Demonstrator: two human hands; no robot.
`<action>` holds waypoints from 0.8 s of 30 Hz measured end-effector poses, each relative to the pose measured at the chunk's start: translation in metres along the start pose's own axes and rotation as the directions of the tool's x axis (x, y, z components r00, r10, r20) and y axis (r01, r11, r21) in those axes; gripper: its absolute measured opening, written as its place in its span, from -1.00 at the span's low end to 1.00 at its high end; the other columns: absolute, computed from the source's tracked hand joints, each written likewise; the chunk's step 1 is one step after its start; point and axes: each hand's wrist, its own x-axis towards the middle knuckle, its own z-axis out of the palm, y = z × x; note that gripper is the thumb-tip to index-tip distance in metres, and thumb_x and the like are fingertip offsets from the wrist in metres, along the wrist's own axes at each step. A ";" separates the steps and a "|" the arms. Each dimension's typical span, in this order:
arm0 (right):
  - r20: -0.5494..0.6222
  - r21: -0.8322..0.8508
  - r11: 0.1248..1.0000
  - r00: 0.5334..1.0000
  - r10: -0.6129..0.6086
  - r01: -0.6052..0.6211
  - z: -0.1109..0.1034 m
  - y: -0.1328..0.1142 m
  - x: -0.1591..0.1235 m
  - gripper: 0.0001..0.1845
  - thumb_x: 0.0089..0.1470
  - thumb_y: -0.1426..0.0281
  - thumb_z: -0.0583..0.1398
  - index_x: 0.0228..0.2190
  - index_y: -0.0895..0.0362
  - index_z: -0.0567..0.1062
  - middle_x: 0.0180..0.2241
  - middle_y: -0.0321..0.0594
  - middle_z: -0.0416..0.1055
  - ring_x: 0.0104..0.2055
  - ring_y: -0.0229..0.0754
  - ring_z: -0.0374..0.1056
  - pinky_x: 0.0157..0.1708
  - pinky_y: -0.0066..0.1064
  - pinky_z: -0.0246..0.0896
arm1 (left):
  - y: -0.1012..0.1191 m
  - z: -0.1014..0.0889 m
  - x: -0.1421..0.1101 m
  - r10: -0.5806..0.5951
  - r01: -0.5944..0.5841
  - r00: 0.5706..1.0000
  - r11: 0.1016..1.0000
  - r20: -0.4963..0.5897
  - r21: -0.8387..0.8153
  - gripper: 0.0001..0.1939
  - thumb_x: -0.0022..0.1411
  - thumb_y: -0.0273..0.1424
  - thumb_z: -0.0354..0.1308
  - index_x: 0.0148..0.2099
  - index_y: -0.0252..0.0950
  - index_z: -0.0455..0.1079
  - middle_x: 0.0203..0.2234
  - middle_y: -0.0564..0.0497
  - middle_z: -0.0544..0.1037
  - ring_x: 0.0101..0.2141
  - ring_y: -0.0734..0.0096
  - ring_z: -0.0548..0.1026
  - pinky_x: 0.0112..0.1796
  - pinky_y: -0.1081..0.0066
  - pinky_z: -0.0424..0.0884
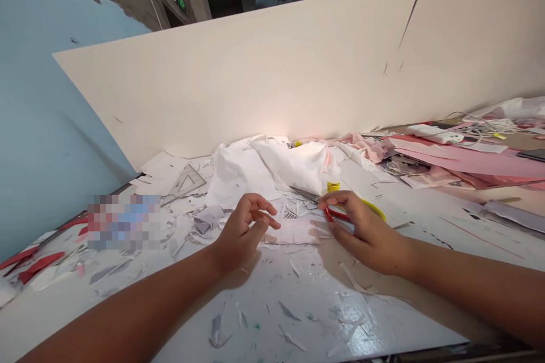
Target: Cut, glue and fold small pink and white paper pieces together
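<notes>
Left hand (242, 233) open, fingers curled, just above the left edge of a small pink paper piece (293, 232); contact not certain. Right hand (368, 235) apart from left, fingers at the red-handled scissors (336, 214), blades pointing far left; grip not certain. Paper lying mid-counter (255, 323) among white scraps (289, 317). White cloth (264, 167) and glue bottle (333, 184) farther back, beyond both hands.

Transparent set square (184, 184), crumpled white cloth (264, 167), pink paper sheets (464, 160).
</notes>
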 end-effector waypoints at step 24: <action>0.352 -0.069 0.980 0.924 -0.151 0.187 0.019 -0.023 0.012 -0.51 -0.19 0.64 0.02 -0.14 0.11 0.21 -0.10 -0.04 0.30 0.12 -0.03 0.03 -0.01 -0.03 -0.10 | -0.013 0.001 0.002 0.024 -0.048 0.984 0.990 0.178 0.132 -0.86 0.15 -0.53 -0.10 -0.22 -0.23 0.11 -0.35 0.07 0.38 -0.33 0.45 0.46 -0.28 0.34 0.37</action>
